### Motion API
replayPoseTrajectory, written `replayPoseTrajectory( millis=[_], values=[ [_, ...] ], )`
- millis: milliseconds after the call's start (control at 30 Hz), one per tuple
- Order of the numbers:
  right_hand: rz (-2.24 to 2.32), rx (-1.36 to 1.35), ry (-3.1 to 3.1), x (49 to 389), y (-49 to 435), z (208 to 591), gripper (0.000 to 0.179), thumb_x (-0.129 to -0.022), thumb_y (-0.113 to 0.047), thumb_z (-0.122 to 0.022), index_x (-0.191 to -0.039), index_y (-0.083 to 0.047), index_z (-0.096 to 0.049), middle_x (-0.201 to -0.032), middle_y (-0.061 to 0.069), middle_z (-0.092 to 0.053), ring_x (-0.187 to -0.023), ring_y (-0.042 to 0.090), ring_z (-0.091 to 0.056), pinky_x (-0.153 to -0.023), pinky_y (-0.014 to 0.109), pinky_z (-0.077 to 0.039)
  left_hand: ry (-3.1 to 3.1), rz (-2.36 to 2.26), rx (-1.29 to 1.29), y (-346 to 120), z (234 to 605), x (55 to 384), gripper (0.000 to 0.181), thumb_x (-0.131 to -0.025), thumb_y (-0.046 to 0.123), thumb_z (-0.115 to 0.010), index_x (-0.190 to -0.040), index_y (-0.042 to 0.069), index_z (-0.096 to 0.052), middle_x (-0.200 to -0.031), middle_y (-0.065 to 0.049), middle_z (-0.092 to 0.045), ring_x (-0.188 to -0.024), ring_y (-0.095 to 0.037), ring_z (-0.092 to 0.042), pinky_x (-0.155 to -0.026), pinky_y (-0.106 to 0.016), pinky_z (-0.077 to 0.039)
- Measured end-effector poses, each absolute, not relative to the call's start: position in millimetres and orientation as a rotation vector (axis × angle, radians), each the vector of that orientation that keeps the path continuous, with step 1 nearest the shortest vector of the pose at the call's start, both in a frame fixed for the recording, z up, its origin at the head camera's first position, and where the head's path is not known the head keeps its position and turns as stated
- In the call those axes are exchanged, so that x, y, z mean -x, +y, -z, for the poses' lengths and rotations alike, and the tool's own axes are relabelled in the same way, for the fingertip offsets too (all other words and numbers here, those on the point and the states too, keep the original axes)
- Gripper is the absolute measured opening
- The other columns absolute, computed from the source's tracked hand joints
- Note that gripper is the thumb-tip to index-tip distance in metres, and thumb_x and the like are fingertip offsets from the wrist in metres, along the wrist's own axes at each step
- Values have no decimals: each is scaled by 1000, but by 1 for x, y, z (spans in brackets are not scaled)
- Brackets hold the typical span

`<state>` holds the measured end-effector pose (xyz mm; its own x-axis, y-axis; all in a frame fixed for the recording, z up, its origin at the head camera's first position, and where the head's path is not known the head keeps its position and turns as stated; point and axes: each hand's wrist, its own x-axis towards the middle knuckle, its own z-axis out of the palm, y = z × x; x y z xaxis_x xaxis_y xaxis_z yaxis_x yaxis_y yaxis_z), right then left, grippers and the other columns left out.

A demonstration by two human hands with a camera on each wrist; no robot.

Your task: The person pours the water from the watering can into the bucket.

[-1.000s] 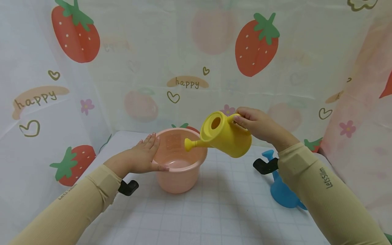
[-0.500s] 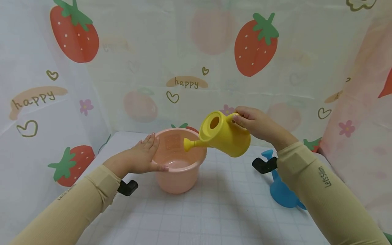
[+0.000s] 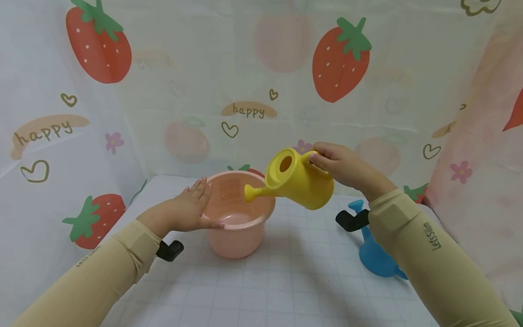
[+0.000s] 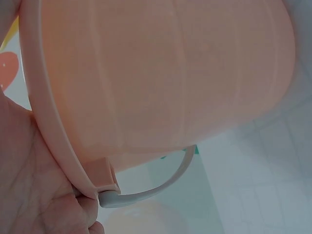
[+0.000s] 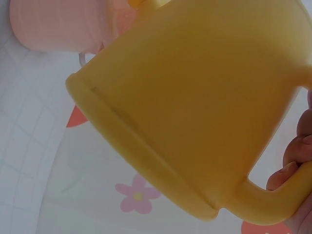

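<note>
A pink plastic bucket [image 3: 237,243] stands on the table. My left hand [image 3: 184,210] rests on the left side of its rim, fingers extended and thumb along the near edge. In the left wrist view the palm touches the rim, beside the bucket's pale curved bail handle [image 4: 146,196]. With my right hand [image 3: 347,167] I grip the handle of a yellow watering can [image 3: 312,186]. The can is tilted to the left, and its spout's rose [image 3: 250,193] is over the bucket's opening. No water is visible leaving it. Right-hand fingers [image 5: 295,151] curl round the handle in the right wrist view.
A blue watering can [image 3: 377,260] stands at the right of the table, partly hidden by my right forearm. The table has a white checked cover [image 3: 278,290]. Strawberry-printed cloth [image 3: 253,68] hangs at the back and both sides.
Both hands, the yellow watering can and the bucket keep their places relative to each other. The whole head view has shifted very slightly.
</note>
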<state>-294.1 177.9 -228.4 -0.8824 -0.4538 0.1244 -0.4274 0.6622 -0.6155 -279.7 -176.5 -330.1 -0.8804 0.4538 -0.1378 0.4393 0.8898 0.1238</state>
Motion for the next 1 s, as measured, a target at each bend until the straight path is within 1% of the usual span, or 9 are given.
replayPoseTrajectory(
  millis=[267, 533, 767, 1000],
  values=[
    [1026, 743, 2840, 294, 177, 228, 31, -94, -40, -46, -94, -10, -55, -87, 10, -51, -88, 24, -48, -71, 34, -43, 2891, -152, -677, -177, 328, 278, 124, -68, 84, -39, -143, -7, -4, -149, -26, 5, -137, -38, 4, -108, -54, -6],
    [1000, 728, 2849, 292, 176, 226, 30, -95, -38, -46, -95, -8, -53, -89, 10, -51, -88, 24, -48, -73, 33, -45, 2887, -157, -683, -177, 327, 277, 122, -69, 83, -40, -143, -7, -3, -149, -25, 7, -138, -38, 4, -109, -54, -6],
    [988, 721, 2867, 291, 177, 227, 30, -94, -38, -46, -94, -9, -54, -87, 10, -51, -86, 24, -48, -70, 33, -45, 2890, -150, -680, -177, 329, 279, 123, -68, 84, -39, -143, -7, -3, -149, -26, 5, -138, -38, 3, -109, -53, -7],
    [970, 740, 2877, 290, 177, 226, 30, -94, -37, -46, -93, -9, -54, -86, 10, -51, -86, 24, -49, -71, 33, -45, 2880, -154, -678, -176, 327, 277, 124, -68, 83, -40, -143, -7, -2, -149, -26, 6, -137, -38, 4, -109, -54, -6]
  ],
)
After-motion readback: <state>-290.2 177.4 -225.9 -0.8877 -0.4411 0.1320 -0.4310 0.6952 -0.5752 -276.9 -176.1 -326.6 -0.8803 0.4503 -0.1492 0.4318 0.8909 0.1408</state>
